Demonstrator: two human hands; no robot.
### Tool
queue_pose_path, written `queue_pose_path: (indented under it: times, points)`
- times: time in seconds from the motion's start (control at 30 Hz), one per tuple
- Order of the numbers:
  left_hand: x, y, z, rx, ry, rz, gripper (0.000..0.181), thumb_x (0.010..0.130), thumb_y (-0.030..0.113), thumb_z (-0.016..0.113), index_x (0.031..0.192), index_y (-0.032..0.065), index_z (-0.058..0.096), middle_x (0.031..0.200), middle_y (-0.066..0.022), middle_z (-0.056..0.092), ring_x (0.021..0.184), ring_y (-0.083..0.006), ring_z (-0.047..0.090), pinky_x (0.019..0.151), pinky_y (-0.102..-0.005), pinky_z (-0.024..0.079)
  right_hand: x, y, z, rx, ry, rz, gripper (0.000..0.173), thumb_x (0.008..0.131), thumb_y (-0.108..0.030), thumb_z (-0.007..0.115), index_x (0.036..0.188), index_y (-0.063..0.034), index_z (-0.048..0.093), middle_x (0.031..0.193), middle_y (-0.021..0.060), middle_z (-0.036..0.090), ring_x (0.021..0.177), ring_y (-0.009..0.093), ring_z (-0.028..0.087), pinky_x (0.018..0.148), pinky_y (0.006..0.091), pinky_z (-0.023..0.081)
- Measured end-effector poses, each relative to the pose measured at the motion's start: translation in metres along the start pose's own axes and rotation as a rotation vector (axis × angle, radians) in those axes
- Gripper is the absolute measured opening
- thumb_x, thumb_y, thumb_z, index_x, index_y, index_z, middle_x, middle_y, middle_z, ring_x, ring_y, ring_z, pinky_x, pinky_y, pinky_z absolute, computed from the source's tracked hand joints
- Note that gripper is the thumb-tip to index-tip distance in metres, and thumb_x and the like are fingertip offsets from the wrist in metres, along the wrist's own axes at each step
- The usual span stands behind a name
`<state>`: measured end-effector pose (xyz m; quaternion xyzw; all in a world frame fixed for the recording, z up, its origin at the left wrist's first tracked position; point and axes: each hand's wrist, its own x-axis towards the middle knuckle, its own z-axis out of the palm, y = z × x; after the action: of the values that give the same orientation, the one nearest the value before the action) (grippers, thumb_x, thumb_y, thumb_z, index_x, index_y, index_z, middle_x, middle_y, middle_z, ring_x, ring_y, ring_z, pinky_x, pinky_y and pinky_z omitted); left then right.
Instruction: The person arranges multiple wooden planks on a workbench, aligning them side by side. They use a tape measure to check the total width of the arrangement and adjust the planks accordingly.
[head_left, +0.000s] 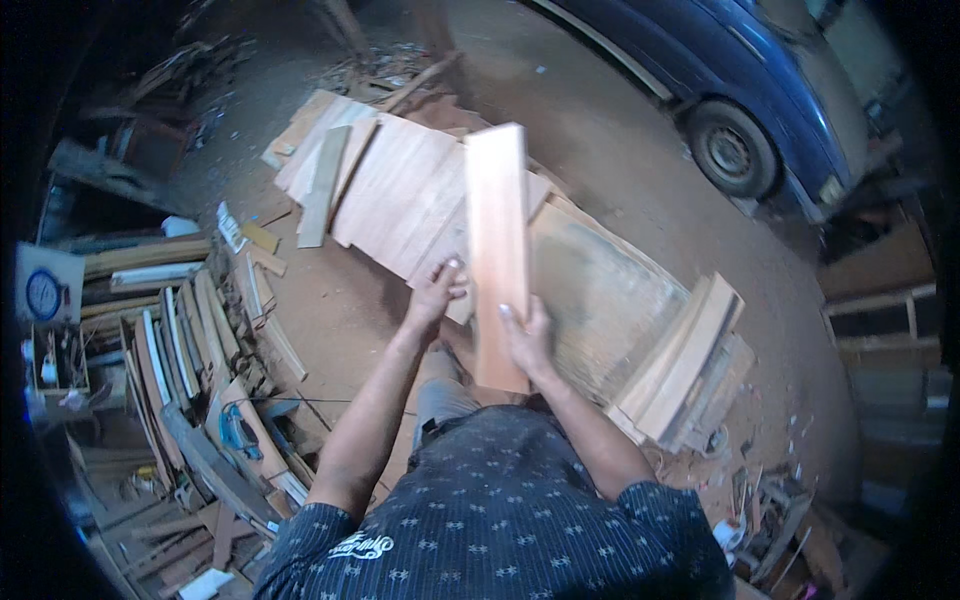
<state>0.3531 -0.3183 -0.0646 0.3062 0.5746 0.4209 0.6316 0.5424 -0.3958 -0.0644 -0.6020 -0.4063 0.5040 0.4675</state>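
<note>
My right hand (531, 337) grips a planed wooden board (498, 247) near its lower end, thumb on the face, and the board stands out over the workbench. Left of the board, my left hand (442, 289) is raised with its fingers curled and does not appear to hold anything. Wide flat wooden panels (405, 187) lie on the bench beyond, with a narrow greyish board (324, 186) across their left part. To the right is a bare, worn bench top (607, 292), and a stack of boards (675, 367) rests at its right end.
A blue vehicle (787, 90) stands at the upper right. Many wood offcuts and planks (180, 352) are piled on the left, with a teal power tool (238, 431) among them. A thin cable crosses the floor near my legs. More scraps lie at the lower right.
</note>
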Motion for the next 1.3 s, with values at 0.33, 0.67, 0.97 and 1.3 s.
queue_pose_path:
  times: [0.33,0.67,0.97,1.3]
  points:
    - [0.134,-0.050,-0.275,0.629,0.323,0.131,0.052,0.093,0.037,0.072,0.124,-0.0037,0.062,0.102,-0.0148,0.069,0.093,-0.0247,0.064,0.085,-0.0377,0.053,0.059,0.032,0.003,-0.272,0.304,0.195,0.037,0.099,-0.016,0.063,0.127,0.0076,0.059,0.118,0.0204,0.068,0.109,0.027,0.065,0.099,0.0371,0.047]
    - [0.341,0.040,-0.425,1.401,0.524,-0.142,0.142,0.061,0.078,0.079,0.155,-0.0080,0.016,0.154,-0.0394,0.026,0.142,-0.0546,0.029,0.118,-0.0575,0.025,0.102,0.107,0.024,-0.353,0.593,0.162,0.050,0.098,-0.021,0.066,0.136,0.0096,0.054,0.128,0.0218,0.065,0.118,0.025,0.062,0.101,0.0360,0.047]
    - [0.387,0.073,-0.443,1.434,0.332,-0.150,0.147,0.061,0.074,0.081,0.157,-0.0064,0.004,0.152,-0.0414,0.028,0.143,-0.0526,0.030,0.117,-0.0559,0.030,0.133,0.164,0.092,-0.531,0.620,0.232,0.083,0.082,-0.027,0.084,0.147,0.0034,0.042,0.128,0.0208,0.064,0.116,0.027,0.062,0.100,0.0378,0.049]
    - [0.393,0.055,-0.434,1.495,0.398,-0.116,0.135,0.066,0.064,0.083,0.155,-0.0105,0.013,0.140,-0.0414,0.042,0.132,-0.0520,0.044,0.112,-0.0515,0.037,0.111,0.194,0.070,-0.528,0.722,0.207,0.066,0.085,-0.019,0.077,0.140,0.0022,0.048,0.129,0.0244,0.060,0.117,0.034,0.060,0.102,0.0431,0.047]
